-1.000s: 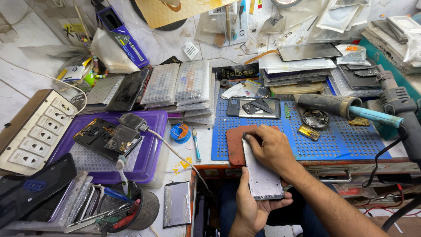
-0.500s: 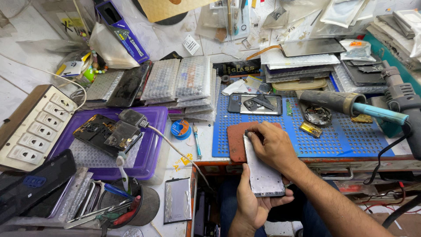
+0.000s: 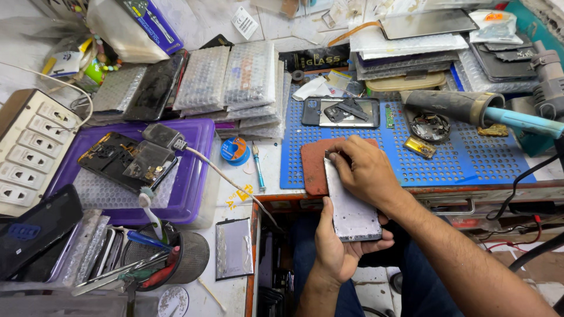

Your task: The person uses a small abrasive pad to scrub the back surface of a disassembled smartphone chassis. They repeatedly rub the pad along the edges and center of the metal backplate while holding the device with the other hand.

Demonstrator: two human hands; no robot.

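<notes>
Head cam: my left hand [image 3: 336, 249] is cupped under the phone panel [image 3: 352, 205], gripping its lower end at the table [image 3: 267, 170] edge. My right hand [image 3: 367, 170] pinches the panel's top edge, which lies over the red-brown pad [image 3: 312, 167] on the blue perforated mat [image 3: 470, 158].

- Flat phone panel [image 3: 352, 208], slim and rectangular, pale silvery-grey back face up, speckled with small dark dots and holes.
- Dark edge showing along the near end and right side.
- Held lengthwise, far end tipped slightly left, near end hanging off the bench edge over the lap.
- Cradled from beneath near the bottom, pinned from above at the far end.
- Far end resting on a reddish-brown pad [image 3: 315, 166], rounded corners, lying flat at the near left part of the blue perforated mat, partly covered.
</notes>
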